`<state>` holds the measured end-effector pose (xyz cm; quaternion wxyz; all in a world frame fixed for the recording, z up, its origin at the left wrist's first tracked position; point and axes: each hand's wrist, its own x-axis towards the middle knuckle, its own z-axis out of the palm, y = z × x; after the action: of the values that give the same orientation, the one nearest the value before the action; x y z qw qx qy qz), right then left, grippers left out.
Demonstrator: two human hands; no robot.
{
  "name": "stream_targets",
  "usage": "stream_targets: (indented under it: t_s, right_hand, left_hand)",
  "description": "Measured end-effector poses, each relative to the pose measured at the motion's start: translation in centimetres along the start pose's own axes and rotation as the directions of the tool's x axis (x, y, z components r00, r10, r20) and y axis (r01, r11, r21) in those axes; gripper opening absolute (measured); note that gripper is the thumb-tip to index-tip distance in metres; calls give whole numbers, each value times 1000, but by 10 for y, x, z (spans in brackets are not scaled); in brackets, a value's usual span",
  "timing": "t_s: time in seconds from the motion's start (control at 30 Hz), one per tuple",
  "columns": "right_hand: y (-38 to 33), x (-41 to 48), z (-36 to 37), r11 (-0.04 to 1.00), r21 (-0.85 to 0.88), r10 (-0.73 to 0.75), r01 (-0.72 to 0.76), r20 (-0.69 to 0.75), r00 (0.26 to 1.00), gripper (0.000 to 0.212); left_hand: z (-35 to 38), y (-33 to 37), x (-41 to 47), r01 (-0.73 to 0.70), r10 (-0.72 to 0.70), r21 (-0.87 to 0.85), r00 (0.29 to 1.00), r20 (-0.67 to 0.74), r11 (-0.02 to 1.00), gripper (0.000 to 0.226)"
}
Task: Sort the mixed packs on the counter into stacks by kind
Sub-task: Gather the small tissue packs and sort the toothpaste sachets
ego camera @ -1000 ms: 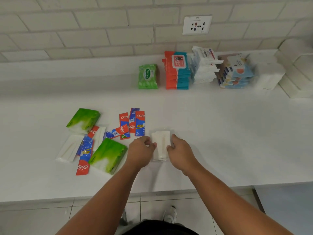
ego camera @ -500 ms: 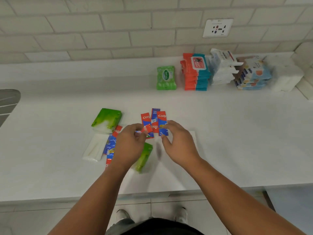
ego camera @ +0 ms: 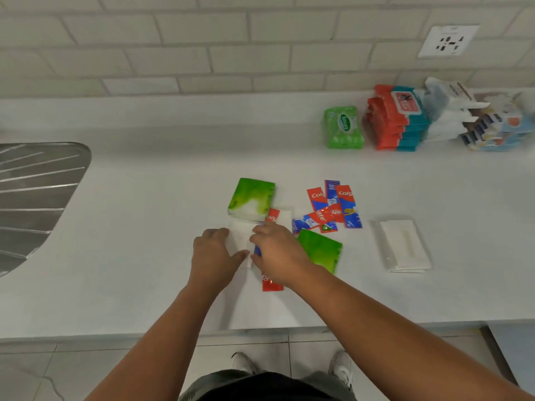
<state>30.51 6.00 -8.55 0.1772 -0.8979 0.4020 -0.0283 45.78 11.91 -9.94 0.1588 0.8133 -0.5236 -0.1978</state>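
Observation:
My left hand [ego camera: 214, 253] and my right hand [ego camera: 278, 253] both rest on a white tissue pack [ego camera: 239, 237] in the loose pile, fingers pinching its edges. A green pack [ego camera: 252, 198] lies just behind it and a second green pack [ego camera: 320, 250] sits right of my right hand. Red and blue toothpaste sachets [ego camera: 334, 205] are scattered behind that, and one red sachet [ego camera: 270, 283] pokes out under my right wrist. A stack of white tissue packs [ego camera: 405, 246] lies apart on the right.
Along the back wall stand sorted stacks: green wipes [ego camera: 343, 127], red and teal wipes [ego camera: 398, 120], white packs [ego camera: 447, 108] and blue packs [ego camera: 498, 128]. A steel sink drainer [ego camera: 34, 192] is at the left. The counter's front edge [ego camera: 115, 331] runs below my forearms.
Both hands left the white stack on the right and moved left across the sachets to the white pack in the pile. The view swung left, bringing the drainer in.

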Motion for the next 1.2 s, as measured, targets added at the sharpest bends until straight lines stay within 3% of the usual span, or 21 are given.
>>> stream_targets:
  t_s: [0.13, 0.27, 0.43, 0.57, 0.73, 0.9, 1.03, 1.2]
  right_hand:
    - [-6, 7, 23, 998, -67, 21, -19, 26, 999, 31]
    - [-11, 8, 33, 999, 8, 52, -52, -2, 999, 28]
    - [-19, 3, 22, 975, 182, 146, -129, -85, 986, 31]
    - [-18, 0, 17, 920, 326, 274, -217, -141, 951, 42]
    - [-16, -8, 0, 734, 634, 446, -243, -181, 876, 29]
    - [7, -30, -26, 520, 830, 587, -200, -178, 790, 16]
    - [43, -56, -42, 534, 819, 661, -212, -247, 709, 13]
    - [85, -95, -67, 439, 877, 760, -194, -248, 600, 11]
  left_hand:
    - [7, -11, 4, -89, 88, 51, 996, 18, 995, 85]
    - [2, -15, 8, -32, 34, -36, 997, 65, 999, 89]
    - [-9, -20, 12, 11, 7, -132, 991, 133, 991, 51]
    - [-23, -17, 4, -68, 79, -259, 996, 32, 963, 24]
    - [-35, 11, -6, -85, 119, -578, 993, 20, 812, 19]
    - [-27, 47, -9, -47, 138, -677, 987, 82, 735, 21]
    - [-12, 81, -9, -58, 139, -716, 989, 54, 696, 14]
    - [10, 136, -12, -40, 192, -768, 975, 109, 639, 9]
